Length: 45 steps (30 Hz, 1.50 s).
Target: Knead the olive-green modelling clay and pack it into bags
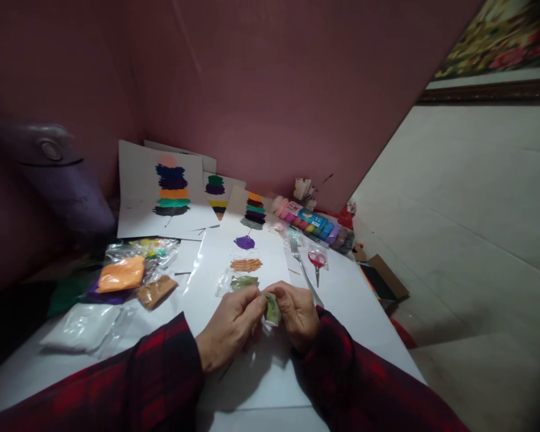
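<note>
Wall (270, 90), dusky pink and broad, fills the scene beyond the fork (303, 271), our landmark on the white table (364, 324), which spreads out on every side of it. Over to the fork's far left, a purple container (67, 180) stands blurred, and between the two a white sheet (135, 198) leans up, showing stacked bands of colour. Closer on the fork's left lies a flat sheet (274, 255), with a purple patch, then an orange one. Just behind the fork sits a long multicoloured pack (326, 231), angled down to the right. Well to the fork's left — a cluster of bags: a white packet (81, 327) nearest the person, an orange packet (121, 273) behind it, a brown packet (156, 292) to the side. Now the action, in front and to the left of the fork: the left hand (229, 327) and right hand (297, 315) meet, both closed, thumbs and fingers pinching one small green packet (272, 309) between them — clear film showing around its green filling. And immediately right of the fork, red-handled scissors (316, 259) point toward the person.
</note>
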Each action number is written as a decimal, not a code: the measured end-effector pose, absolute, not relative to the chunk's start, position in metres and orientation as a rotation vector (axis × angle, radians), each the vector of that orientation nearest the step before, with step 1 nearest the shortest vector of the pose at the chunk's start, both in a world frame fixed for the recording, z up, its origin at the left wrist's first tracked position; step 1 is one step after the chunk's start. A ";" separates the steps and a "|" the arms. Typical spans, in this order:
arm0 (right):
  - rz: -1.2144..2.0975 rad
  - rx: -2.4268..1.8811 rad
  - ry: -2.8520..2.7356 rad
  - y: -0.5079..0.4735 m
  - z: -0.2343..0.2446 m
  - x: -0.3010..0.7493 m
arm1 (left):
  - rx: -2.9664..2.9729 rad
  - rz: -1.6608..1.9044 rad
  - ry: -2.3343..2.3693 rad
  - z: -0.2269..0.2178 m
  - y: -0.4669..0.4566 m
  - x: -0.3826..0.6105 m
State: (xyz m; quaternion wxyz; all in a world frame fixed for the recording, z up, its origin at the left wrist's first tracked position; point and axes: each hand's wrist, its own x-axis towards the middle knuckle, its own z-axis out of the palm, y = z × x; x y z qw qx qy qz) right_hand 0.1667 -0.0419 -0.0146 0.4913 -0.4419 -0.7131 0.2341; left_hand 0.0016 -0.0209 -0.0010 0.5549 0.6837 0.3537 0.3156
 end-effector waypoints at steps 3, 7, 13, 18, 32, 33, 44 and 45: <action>0.555 -1.057 -1.756 -0.042 -0.014 0.167 | 1.630 0.766 0.857 -0.001 -0.020 0.002; 0.530 -1.043 -1.785 -0.043 -0.014 0.167 | 1.514 0.691 0.849 -0.002 -0.021 0.004; 0.458 -1.019 -1.836 -0.044 -0.014 0.168 | 1.408 0.640 0.784 -0.004 -0.020 0.004; 0.288 -0.949 -1.944 -0.044 -0.016 0.168 | 1.507 0.633 0.779 -0.003 -0.018 0.002; 0.415 -1.004 -1.762 -0.044 -0.015 0.167 | 1.418 0.760 0.743 -0.003 -0.027 0.006; 0.425 -1.005 -1.759 -0.043 -0.016 0.167 | 1.395 0.763 0.743 -0.005 -0.027 0.006; 0.374 -1.000 -1.791 -0.041 -0.015 0.171 | 1.511 0.745 0.791 0.001 -0.025 0.004; 0.376 -0.991 -1.796 -0.041 -0.015 0.171 | 1.547 0.754 0.815 0.001 -0.025 0.003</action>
